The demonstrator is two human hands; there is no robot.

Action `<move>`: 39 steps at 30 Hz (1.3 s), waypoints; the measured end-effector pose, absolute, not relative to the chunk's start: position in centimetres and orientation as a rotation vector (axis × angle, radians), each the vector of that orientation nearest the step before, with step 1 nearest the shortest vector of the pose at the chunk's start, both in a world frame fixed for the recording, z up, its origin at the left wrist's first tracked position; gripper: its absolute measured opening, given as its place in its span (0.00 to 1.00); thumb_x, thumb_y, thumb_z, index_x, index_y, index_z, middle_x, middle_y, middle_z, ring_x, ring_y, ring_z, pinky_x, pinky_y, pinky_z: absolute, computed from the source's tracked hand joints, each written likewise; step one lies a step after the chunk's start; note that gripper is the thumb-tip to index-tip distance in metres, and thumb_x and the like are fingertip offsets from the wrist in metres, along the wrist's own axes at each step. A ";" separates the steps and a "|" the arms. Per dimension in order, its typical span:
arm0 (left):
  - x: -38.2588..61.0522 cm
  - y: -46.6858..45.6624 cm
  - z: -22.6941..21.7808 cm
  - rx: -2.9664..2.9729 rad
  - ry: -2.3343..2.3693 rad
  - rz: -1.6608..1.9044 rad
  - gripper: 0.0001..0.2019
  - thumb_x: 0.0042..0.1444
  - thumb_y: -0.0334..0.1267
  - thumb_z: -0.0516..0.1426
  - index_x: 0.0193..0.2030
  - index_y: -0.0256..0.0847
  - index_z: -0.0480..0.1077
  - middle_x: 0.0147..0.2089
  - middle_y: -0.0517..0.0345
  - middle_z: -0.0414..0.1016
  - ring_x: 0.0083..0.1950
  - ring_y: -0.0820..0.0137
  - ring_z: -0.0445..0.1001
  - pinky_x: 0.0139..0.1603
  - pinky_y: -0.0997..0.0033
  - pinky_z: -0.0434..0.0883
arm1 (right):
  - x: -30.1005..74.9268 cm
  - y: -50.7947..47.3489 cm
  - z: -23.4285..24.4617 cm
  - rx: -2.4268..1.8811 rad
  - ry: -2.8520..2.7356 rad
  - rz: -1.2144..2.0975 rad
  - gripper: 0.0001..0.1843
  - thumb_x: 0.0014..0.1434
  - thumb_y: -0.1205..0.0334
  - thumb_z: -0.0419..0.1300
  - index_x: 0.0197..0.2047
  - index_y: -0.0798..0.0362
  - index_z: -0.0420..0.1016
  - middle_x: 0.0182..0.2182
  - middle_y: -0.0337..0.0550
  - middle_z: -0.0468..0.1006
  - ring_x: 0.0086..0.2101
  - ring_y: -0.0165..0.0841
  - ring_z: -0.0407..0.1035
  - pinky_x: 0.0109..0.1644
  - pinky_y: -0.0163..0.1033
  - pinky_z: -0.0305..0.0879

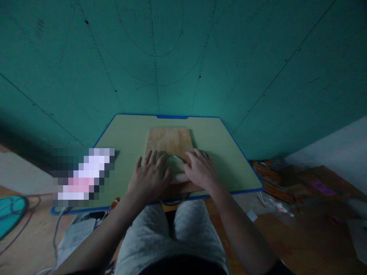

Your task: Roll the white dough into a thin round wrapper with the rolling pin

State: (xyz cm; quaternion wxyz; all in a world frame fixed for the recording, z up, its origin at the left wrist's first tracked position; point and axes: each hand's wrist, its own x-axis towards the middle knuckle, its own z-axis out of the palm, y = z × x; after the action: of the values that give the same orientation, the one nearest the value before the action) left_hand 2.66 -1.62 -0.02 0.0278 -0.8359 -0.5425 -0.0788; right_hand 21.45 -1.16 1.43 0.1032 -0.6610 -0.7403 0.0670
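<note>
A wooden cutting board [169, 140] lies in the middle of a low green table with a blue rim [126, 131]. On the board's near part sits a pale, flat, rounded lump [176, 165], maybe dough. My left hand [149, 176] lies palm down on its left side, fingers spread. My right hand [200, 168] rests flat on its right side, fingers stretched out. Both hands press on the lump and hide much of it.
A teal wall [183, 57] rises right behind the table. A blurred-out object [84, 173] lies on the table's left. Papers and clutter [275, 191] cover the wooden floor at the right; a teal round thing [10, 212] and a cable [57, 233] lie at the left.
</note>
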 end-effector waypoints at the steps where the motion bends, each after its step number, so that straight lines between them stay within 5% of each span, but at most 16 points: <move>1: 2.7 -1.7 -0.1 -2.572 -1.680 -0.249 0.25 0.68 0.43 0.45 0.67 0.35 0.64 0.70 0.37 0.64 0.74 0.43 0.57 0.66 0.37 0.62 | 21.4 -1.3 1.4 -1.952 -2.193 0.197 0.22 0.65 0.61 0.53 0.60 0.53 0.73 0.60 0.52 0.73 0.58 0.46 0.66 0.60 0.52 0.61; 8: 2.3 -2.8 -0.1 -2.615 -1.644 -0.261 0.24 0.68 0.43 0.45 0.65 0.36 0.66 0.71 0.37 0.64 0.73 0.44 0.58 0.66 0.38 0.63 | 21.6 -2.8 1.0 -1.897 -2.201 0.171 0.25 0.69 0.57 0.49 0.65 0.53 0.67 0.65 0.53 0.68 0.60 0.45 0.65 0.62 0.50 0.60; 13: 2.3 0.1 0.9 -2.735 -1.521 -0.014 0.19 0.69 0.40 0.45 0.55 0.41 0.74 0.69 0.42 0.65 0.71 0.41 0.58 0.59 0.34 0.67 | 21.8 1.0 0.9 -1.949 -2.144 0.385 0.26 0.69 0.55 0.48 0.66 0.54 0.66 0.65 0.55 0.67 0.61 0.46 0.65 0.62 0.51 0.62; 18: 2.2 2.4 0.8 -2.748 -1.444 0.034 0.20 0.70 0.41 0.43 0.57 0.41 0.72 0.62 0.38 0.67 0.65 0.44 0.63 0.51 0.40 0.72 | 21.7 3.6 1.0 -1.999 -2.104 0.421 0.25 0.70 0.54 0.48 0.65 0.55 0.67 0.64 0.59 0.68 0.62 0.47 0.65 0.63 0.52 0.62; 26: 1.5 0.4 -0.6 -2.793 -1.264 -0.145 0.16 0.69 0.45 0.50 0.58 0.43 0.69 0.65 0.37 0.63 0.66 0.45 0.60 0.60 0.40 0.66 | 21.9 1.1 0.3 -1.927 -2.076 0.457 0.30 0.71 0.56 0.46 0.72 0.58 0.56 0.71 0.60 0.56 0.69 0.45 0.54 0.68 0.50 0.57; 30: 1.6 1.3 -0.3 -2.798 -1.250 -0.127 0.18 0.71 0.43 0.46 0.60 0.41 0.69 0.64 0.38 0.66 0.65 0.45 0.62 0.55 0.43 0.69 | 21.9 2.0 0.2 -1.911 -2.093 0.480 0.27 0.71 0.57 0.46 0.70 0.58 0.59 0.69 0.60 0.61 0.67 0.45 0.57 0.67 0.49 0.57; 35: 2.4 3.8 1.2 -2.753 -1.491 -0.071 0.22 0.71 0.46 0.43 0.56 0.35 0.71 0.49 0.40 0.75 0.51 0.55 0.73 0.47 0.55 0.72 | 21.7 4.7 0.6 -1.936 -2.124 0.419 0.22 0.71 0.59 0.48 0.63 0.58 0.66 0.63 0.61 0.67 0.62 0.45 0.64 0.64 0.48 0.61; 39: 2.4 5.1 1.5 -2.772 -1.264 0.051 0.20 0.70 0.42 0.47 0.61 0.36 0.69 0.52 0.38 0.74 0.52 0.52 0.72 0.49 0.53 0.71 | 21.6 5.3 0.4 -1.950 -2.143 0.386 0.22 0.70 0.61 0.48 0.63 0.58 0.66 0.62 0.61 0.68 0.61 0.44 0.66 0.63 0.46 0.61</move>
State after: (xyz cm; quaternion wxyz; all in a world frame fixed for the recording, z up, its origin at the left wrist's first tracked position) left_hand 2.42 5.15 1.50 0.0473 -0.9087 -0.4143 0.0168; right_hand 21.63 5.34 0.42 0.1090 -0.6631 -0.7289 0.1311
